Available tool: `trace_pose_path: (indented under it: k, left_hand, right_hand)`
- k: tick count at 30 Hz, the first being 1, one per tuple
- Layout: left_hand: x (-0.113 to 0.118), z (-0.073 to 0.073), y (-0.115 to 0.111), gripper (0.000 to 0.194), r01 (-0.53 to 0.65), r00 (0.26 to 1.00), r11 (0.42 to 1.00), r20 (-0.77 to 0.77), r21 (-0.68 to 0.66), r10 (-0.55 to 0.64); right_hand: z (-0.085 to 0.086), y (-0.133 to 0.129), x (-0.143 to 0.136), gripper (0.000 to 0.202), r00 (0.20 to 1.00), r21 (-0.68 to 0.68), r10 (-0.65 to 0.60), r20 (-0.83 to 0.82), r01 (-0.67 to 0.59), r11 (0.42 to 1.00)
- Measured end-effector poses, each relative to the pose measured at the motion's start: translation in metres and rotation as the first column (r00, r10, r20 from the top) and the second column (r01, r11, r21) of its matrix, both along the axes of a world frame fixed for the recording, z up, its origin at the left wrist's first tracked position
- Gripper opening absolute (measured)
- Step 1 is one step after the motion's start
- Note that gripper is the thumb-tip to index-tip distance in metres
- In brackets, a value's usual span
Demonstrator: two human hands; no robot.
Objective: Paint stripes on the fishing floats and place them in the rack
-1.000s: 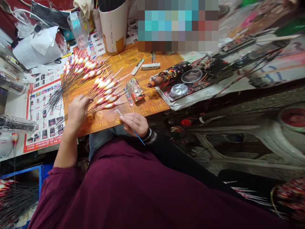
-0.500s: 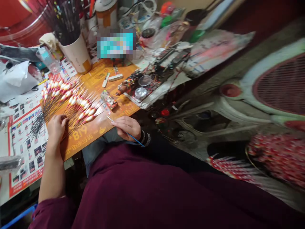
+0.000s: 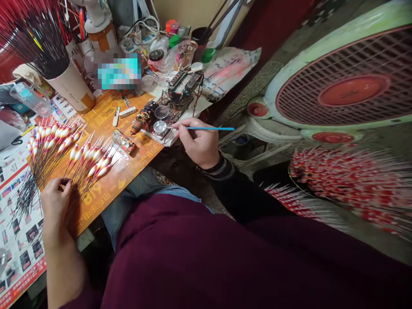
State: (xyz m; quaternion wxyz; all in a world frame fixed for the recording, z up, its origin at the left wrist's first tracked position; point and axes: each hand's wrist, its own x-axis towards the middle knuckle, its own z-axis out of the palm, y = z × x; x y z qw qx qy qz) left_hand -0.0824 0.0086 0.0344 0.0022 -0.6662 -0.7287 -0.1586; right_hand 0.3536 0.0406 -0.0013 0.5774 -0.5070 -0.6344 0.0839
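Between the fingers of my right hand is a thin blue brush, its tip at a small clear cup beside a paint-spattered motor device. My left hand rests at the dark stems of the painted floats, thumb and fingertips pinched together; what they grip is too small to make out. The white, red and yellow floats lie in fanned bunches on the orange board. A spattered block lies to their right.
A white container of dark rods stands at the back left. Further right are a pixelated screen, jars and cables. A large fan stands at the right, above a mass of red-and-white floats.
My right hand has moved forward and right, from the board's front edge to the small cup, with the brush. The view has shifted, and my left hand stays by the stems.
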Motion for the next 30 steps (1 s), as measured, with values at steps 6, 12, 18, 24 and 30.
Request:
trace_pose_path:
  k: [6,12,18,24,30]
  left_hand:
    - [0.000,-0.001,0.000,0.022,0.046,0.999,0.999,0.017,0.004,-0.046]
    - [0.002,0.002,-0.006,0.019,0.078,0.996,0.996,0.039,0.032,-0.079]
    - [0.014,0.011,-0.014,0.021,0.079,0.996,0.993,0.037,0.086,-0.082]
    - [0.027,0.022,-0.027,0.022,0.185,0.982,0.974,0.004,0.133,-0.187]
    - [0.030,0.025,-0.033,0.023,0.200,0.979,0.970,0.001,0.138,-0.202]
  right_hand:
    - [-0.008,0.027,0.000,0.025,0.993,-0.092,0.030,0.113,-0.019,0.996]
    - [-0.014,0.037,-0.003,0.023,0.988,-0.110,0.031,0.154,-0.014,0.994]
    - [-0.011,0.032,-0.002,0.025,0.991,-0.125,0.039,0.128,-0.022,0.992]
    - [-0.003,0.022,0.006,0.023,0.997,-0.136,0.019,0.077,-0.009,0.991]
    - [0.002,0.015,0.011,0.025,0.999,-0.140,0.019,0.038,-0.014,0.990]
